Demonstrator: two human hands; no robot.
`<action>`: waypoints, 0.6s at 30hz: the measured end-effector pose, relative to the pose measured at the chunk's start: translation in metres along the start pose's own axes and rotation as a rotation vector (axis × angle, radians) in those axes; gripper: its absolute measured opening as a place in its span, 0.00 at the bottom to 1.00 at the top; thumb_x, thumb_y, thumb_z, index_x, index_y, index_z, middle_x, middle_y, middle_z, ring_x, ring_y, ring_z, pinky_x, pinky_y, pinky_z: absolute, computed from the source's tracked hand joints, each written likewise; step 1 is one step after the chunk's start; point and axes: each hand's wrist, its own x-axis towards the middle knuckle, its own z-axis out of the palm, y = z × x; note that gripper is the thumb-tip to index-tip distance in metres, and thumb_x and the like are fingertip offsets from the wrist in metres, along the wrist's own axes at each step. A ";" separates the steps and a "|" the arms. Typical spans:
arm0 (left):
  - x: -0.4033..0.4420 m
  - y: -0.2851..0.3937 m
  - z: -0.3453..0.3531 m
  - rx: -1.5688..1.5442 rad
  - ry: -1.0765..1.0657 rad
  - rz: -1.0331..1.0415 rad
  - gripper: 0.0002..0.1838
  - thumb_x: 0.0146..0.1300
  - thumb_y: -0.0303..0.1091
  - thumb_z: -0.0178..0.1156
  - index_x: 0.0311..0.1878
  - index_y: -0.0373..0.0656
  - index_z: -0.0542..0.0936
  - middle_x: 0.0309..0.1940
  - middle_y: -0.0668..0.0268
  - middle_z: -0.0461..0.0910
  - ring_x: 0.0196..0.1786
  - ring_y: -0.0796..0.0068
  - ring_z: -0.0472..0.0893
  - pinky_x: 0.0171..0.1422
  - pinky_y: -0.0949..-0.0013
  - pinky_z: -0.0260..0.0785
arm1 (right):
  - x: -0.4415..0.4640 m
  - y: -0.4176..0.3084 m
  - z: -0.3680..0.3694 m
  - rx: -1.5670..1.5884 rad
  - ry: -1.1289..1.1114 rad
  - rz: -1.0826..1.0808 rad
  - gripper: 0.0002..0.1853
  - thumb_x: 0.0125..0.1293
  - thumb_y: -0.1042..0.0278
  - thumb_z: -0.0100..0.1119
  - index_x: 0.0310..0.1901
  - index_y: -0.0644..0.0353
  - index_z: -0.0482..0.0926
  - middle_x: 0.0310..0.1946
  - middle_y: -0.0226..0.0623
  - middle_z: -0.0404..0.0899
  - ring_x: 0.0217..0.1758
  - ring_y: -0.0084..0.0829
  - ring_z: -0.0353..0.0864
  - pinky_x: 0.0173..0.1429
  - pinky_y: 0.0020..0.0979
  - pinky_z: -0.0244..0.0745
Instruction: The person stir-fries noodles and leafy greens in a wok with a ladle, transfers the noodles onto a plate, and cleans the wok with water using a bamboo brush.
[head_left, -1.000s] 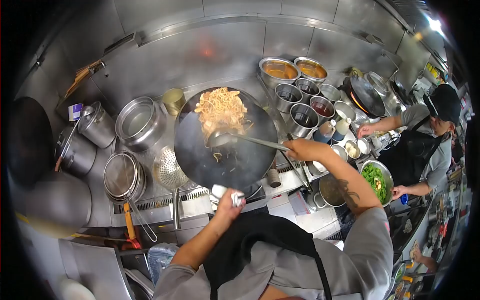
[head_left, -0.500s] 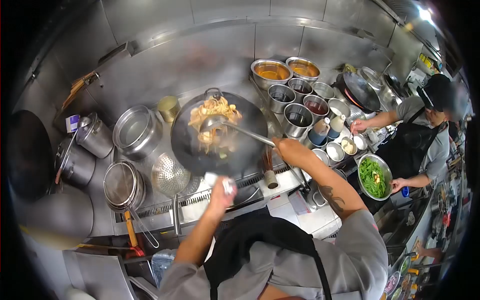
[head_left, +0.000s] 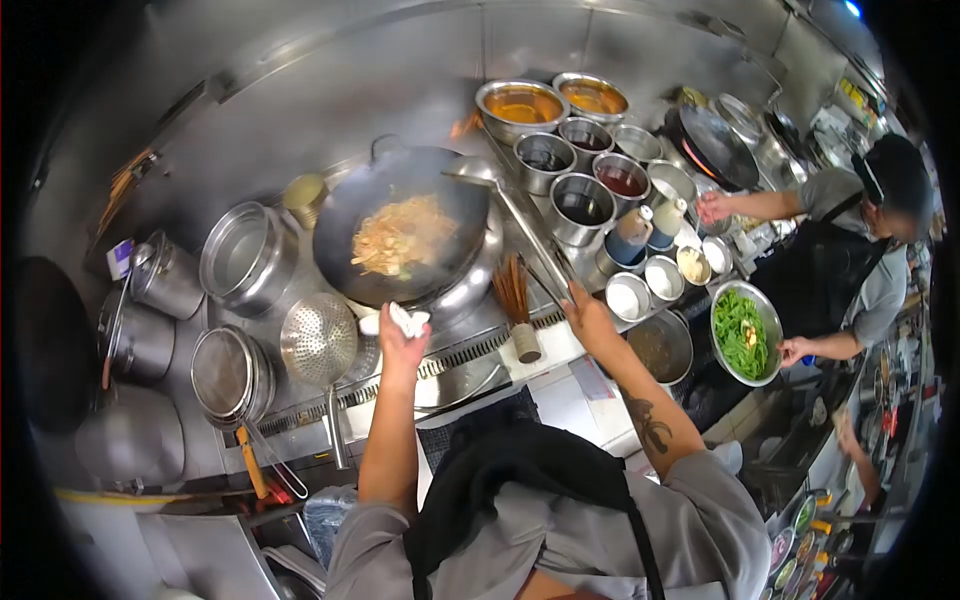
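A dark wok (head_left: 340, 220) sits tilted over the burner, with steaming noodles (head_left: 400, 235) in its lower part. My left hand (head_left: 402, 345) is closed round a white cloth (head_left: 408, 320) at the wok's near edge; the wok's grip under the cloth is hidden. In my right hand (head_left: 590, 318) is the long handle of a metal ladle (head_left: 475, 172). The ladle's bowl is at the wok's right rim, off the noodles. A bamboo brush (head_left: 512, 295) stands between the wok and my right hand.
Sauce pots (head_left: 583, 203) and bowls stand behind and right of my right hand. A perforated skimmer (head_left: 318, 340) and strainers (head_left: 225, 375) lie at left. At right, a co-worker (head_left: 820, 260) holds a bowl of greens (head_left: 738, 335).
The wok was tipped up and has come back with the noodles lower in it. The ladle has left the noodles for the right rim. My left hand has moved up and left.
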 end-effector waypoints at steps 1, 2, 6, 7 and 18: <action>-0.033 -0.001 0.009 0.075 0.059 0.088 0.16 0.65 0.49 0.52 0.48 0.50 0.72 0.41 0.64 0.74 0.42 0.64 0.74 0.33 0.63 0.67 | -0.013 0.014 0.008 0.030 0.038 0.041 0.21 0.65 0.67 0.55 0.55 0.74 0.70 0.39 0.67 0.77 0.43 0.59 0.79 0.46 0.46 0.74; -0.032 -0.015 -0.012 0.212 0.002 0.107 0.16 0.65 0.47 0.52 0.49 0.48 0.72 0.39 0.64 0.75 0.39 0.66 0.76 0.34 0.65 0.69 | -0.027 0.025 0.014 0.045 0.051 0.076 0.21 0.65 0.67 0.55 0.55 0.74 0.71 0.38 0.67 0.77 0.43 0.59 0.79 0.46 0.46 0.75; -0.098 -0.060 -0.052 0.895 -0.392 0.016 0.14 0.63 0.35 0.56 0.49 0.39 0.73 0.36 0.63 0.79 0.35 0.71 0.79 0.38 0.70 0.73 | -0.065 0.053 0.026 0.029 0.049 0.211 0.21 0.65 0.69 0.55 0.55 0.73 0.70 0.38 0.66 0.77 0.42 0.59 0.79 0.45 0.47 0.75; -0.110 -0.072 -0.053 1.077 -0.495 -0.063 0.14 0.62 0.32 0.58 0.49 0.37 0.73 0.36 0.62 0.80 0.37 0.72 0.80 0.38 0.70 0.74 | -0.068 0.059 0.032 0.010 0.024 0.261 0.20 0.65 0.69 0.54 0.56 0.71 0.70 0.36 0.65 0.78 0.39 0.60 0.79 0.42 0.49 0.75; -0.018 -0.285 -0.119 1.722 -1.114 0.278 0.45 0.46 0.29 0.63 0.65 0.21 0.51 0.65 0.34 0.54 0.68 0.41 0.60 0.72 0.56 0.54 | -0.094 0.046 0.073 -0.236 -0.227 0.486 0.30 0.60 0.72 0.51 0.65 0.64 0.59 0.50 0.62 0.71 0.49 0.54 0.77 0.53 0.44 0.74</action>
